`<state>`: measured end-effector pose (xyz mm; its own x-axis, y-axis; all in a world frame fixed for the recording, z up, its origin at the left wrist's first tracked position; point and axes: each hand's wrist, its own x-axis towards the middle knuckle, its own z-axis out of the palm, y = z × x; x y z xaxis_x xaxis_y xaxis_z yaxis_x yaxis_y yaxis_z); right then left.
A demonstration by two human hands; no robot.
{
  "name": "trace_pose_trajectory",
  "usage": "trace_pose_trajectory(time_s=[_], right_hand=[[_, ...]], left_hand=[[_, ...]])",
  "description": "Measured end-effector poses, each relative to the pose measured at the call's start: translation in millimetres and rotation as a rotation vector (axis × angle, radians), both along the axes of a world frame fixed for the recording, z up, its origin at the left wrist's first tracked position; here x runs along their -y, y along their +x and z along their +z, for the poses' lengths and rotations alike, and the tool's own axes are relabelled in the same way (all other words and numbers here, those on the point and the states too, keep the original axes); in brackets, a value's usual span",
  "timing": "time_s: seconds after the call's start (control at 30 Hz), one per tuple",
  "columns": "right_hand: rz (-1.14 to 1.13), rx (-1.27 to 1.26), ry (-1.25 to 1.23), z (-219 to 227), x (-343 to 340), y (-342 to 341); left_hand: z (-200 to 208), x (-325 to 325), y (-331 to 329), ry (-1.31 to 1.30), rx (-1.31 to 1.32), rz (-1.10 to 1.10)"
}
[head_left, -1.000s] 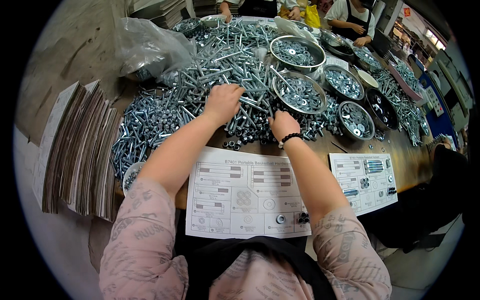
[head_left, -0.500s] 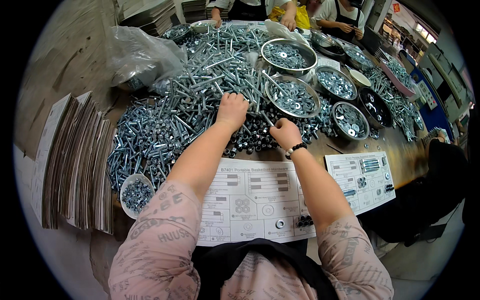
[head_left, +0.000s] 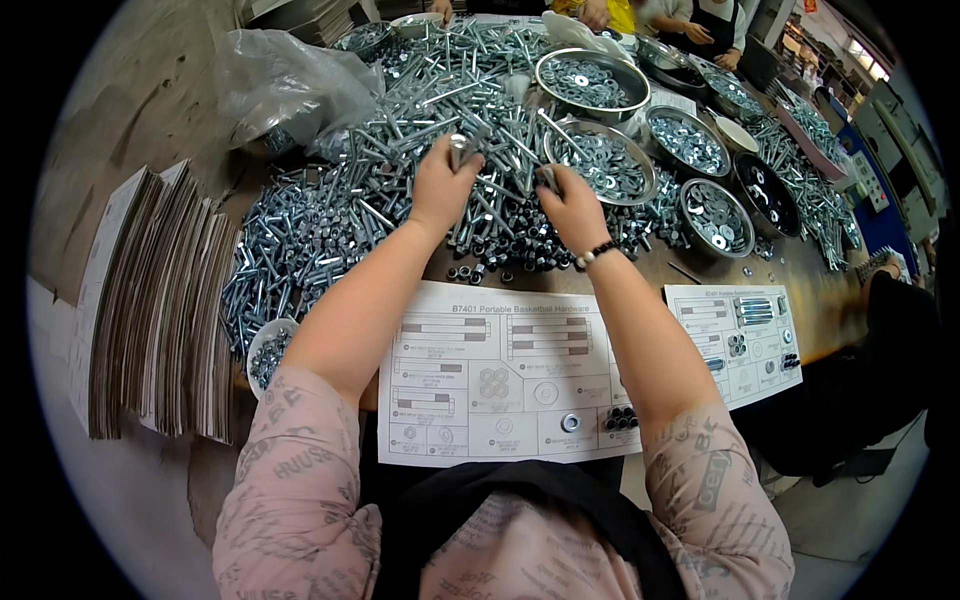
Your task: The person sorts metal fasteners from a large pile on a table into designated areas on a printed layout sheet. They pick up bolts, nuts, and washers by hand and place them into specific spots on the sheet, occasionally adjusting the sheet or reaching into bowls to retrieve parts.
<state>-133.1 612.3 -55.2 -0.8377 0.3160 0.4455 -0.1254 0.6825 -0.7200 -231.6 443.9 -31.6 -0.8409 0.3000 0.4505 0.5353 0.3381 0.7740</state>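
Observation:
Over the heap of silvery bolts [head_left: 400,140], my left hand [head_left: 437,190] is closed on bolts [head_left: 460,152] whose shiny ends show between thumb and fingers. My right hand [head_left: 572,212], with a beaded bracelet at the wrist, pinches a bolt [head_left: 547,178]; most of it is hidden by the fingers. Dark nuts [head_left: 500,238] lie heaped below and between the hands. Closer to me is a printed hardware sheet [head_left: 470,385], bearing a washer [head_left: 570,423] and several black nuts [head_left: 621,418].
Metal bowls of washers [head_left: 718,220] stand to the right, beside a second sheet [head_left: 715,310] with hardware on it. A small white bowl [head_left: 268,350] of nuts, stacked cardboard sheets [head_left: 150,310] and a plastic bag [head_left: 295,95] are at left. Other people's hands [head_left: 595,14] appear across the table.
Both hands have moved farther over the heap, and the left has turned so bolt ends now show in it. The view has shifted slightly.

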Motion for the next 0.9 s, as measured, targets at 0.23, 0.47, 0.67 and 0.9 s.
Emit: trace_pose_trajectory(time_s=[0.23, 0.47, 0.67, 0.9], right_hand=[[-0.058, 0.445, 0.490, 0.1, 11.7, -27.8], [-0.111, 0.027, 0.280, 20.4, 19.2, 1.8], [-0.062, -0.171, -0.103, 29.9, 0.3, 60.3], [-0.047, 0.033, -0.076, 22.1, -10.1, 124.2]], left_hand=[[14.7, 34.2, 4.3, 0.131, 0.249, -0.160], [22.5, 51.1, 35.4, -0.522, -0.282, -0.142], [7.1, 32.4, 86.3, -0.218, -0.155, -0.344], [-39.7, 21.3, 145.2, 0.207, 0.792, -0.376]])
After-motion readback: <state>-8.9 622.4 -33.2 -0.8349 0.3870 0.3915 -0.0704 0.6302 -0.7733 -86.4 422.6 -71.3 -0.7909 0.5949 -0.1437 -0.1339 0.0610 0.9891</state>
